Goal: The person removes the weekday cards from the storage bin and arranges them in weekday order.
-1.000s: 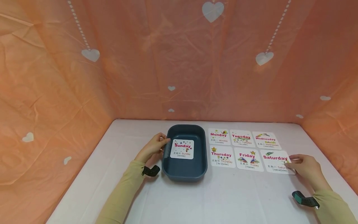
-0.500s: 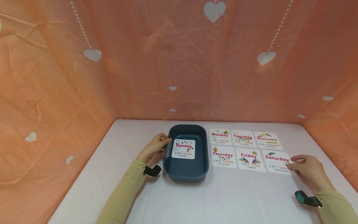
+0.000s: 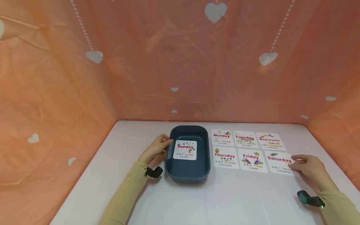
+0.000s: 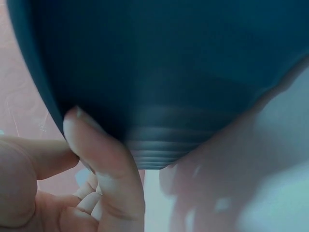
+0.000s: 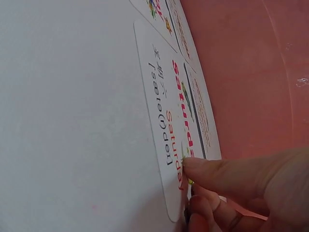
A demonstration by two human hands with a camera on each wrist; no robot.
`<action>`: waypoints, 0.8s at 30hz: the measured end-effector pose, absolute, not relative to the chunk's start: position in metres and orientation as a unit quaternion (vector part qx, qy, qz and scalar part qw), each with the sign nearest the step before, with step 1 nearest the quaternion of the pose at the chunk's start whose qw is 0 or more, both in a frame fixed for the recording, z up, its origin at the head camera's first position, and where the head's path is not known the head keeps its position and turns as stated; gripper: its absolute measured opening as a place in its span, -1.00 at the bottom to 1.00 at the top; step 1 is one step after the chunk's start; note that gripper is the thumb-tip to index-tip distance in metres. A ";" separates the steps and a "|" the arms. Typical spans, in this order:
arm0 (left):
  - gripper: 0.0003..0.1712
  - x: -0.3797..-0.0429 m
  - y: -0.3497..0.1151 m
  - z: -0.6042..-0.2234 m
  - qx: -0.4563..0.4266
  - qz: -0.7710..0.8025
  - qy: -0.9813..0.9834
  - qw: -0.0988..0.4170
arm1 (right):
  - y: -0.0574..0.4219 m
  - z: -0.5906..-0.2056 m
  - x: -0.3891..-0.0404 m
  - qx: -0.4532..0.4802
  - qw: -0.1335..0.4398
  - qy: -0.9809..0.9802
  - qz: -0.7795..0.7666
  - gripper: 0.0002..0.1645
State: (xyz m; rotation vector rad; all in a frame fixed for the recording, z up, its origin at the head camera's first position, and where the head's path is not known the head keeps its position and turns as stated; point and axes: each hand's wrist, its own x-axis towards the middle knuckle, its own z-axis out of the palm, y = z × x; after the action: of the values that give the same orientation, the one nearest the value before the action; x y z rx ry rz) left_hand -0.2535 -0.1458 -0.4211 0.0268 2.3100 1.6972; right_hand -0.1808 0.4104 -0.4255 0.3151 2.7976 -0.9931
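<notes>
My left hand (image 3: 155, 148) grips the left rim of a dark blue plastic box (image 3: 187, 175). In the left wrist view its thumb (image 4: 104, 154) lies against the box wall (image 4: 169, 72). A white card reading Sunday (image 3: 185, 150) sits in the box, print upward. At the far right, my right hand (image 3: 312, 170) pinches the right end of the Saturday card (image 3: 278, 160). The right wrist view has the thumb (image 5: 207, 171) on that card's printed face (image 5: 166, 121), with curled fingers at its edge. The card lies level with its row.
Monday (image 3: 222, 137), Tuesday (image 3: 245, 139) and Wednesday (image 3: 270, 141) cards form the back row right of the box. Thursday (image 3: 225, 157) and Friday (image 3: 252, 160) cards lie in front, beside Saturday. Orange cloth walls (image 3: 157, 78) with white hearts rise behind and beside the white table (image 3: 225, 200).
The head view has shifted slightly, moving everything a little to the right in it. Both hands keep their places at the box rim and the Saturday card.
</notes>
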 end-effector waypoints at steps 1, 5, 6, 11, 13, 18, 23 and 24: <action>-0.76 -0.254 -0.146 -0.421 0.009 0.587 0.798 0.137 | 0.410 -0.426 -0.181 0.105 0.078 0.934 -0.333 -0.22; -0.77 -0.255 -0.147 -0.422 0.006 0.586 0.799 0.137 | 0.411 -0.428 -0.184 0.101 0.077 0.934 -0.335 -0.22; -0.77 -0.255 -0.147 -0.422 0.007 0.584 0.800 0.136 | 0.411 -0.427 -0.184 0.103 0.078 0.933 -0.337 -0.22; -0.77 -0.257 -0.148 -0.422 0.004 0.579 0.804 0.137 | 0.412 -0.420 -0.187 0.102 0.102 0.928 -0.344 -0.20; -0.77 -0.256 -0.147 -0.421 0.006 0.579 0.804 0.135 | 0.411 -0.414 -0.188 0.099 0.104 0.925 -0.353 -0.19; -0.77 -0.256 -0.145 -0.418 0.014 0.583 0.802 0.131 | 0.395 -0.400 -0.199 0.071 0.098 0.915 -0.386 -0.18; -0.79 -0.255 -0.146 -0.418 0.010 0.584 0.800 0.135 | 0.364 -0.389 -0.211 0.010 0.091 0.902 -0.422 -0.21; -0.79 -0.255 -0.146 -0.418 0.010 0.586 0.799 0.135 | 0.358 -0.387 -0.212 -0.004 0.094 0.896 -0.433 -0.21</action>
State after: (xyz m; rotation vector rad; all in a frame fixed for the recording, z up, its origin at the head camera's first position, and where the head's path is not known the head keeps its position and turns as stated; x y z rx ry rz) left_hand -0.2550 -0.1459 -0.4176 0.0304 2.3148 1.6962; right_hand -0.2119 0.3583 -0.3866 -0.0126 2.6585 -1.2848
